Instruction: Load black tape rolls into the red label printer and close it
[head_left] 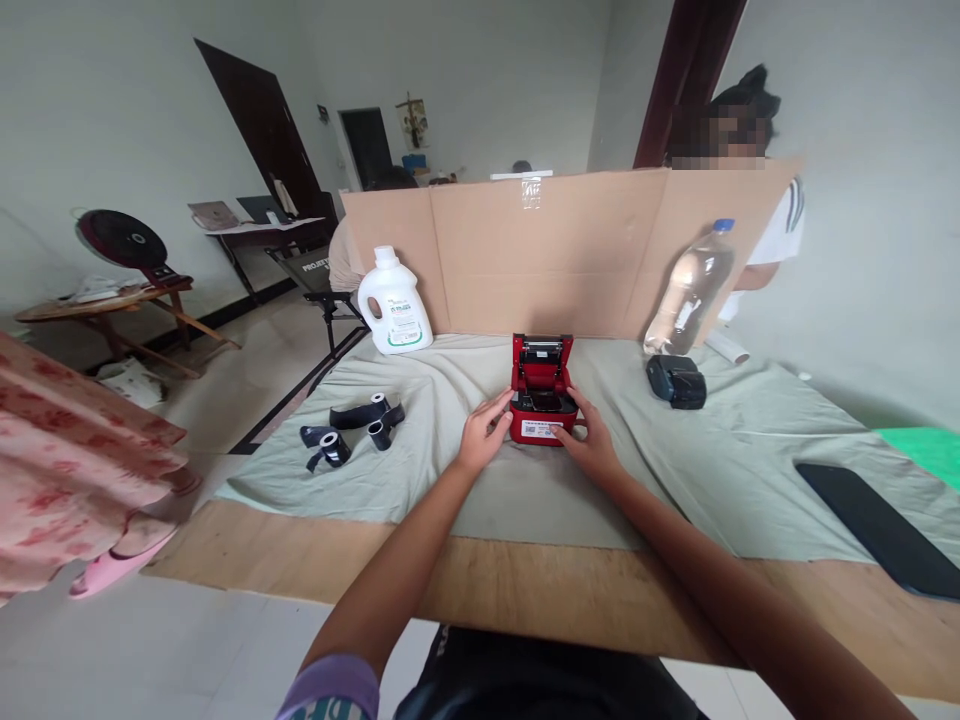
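A small red label printer [538, 428] stands on the cloth with its lid [541, 365] raised, showing a dark inside. On its front is a white sticker with a printed code. My left hand [487, 430] lies along the printer's left side, fingers against the casing. From the right, my right hand [594, 440] holds the other side, with its thumb near the sticker. Both hands steady the printer between them. Whether anything lies in its compartment is too dark to tell.
Several dark rolls [335, 449] with loose ends lie left on the cloth [495, 510]. A white detergent jug [397, 305] and a clear bottle [691, 285] stand by a cardboard screen [547, 255]. Right are a dark device [676, 382] and a phone [877, 525]. People stand nearby.
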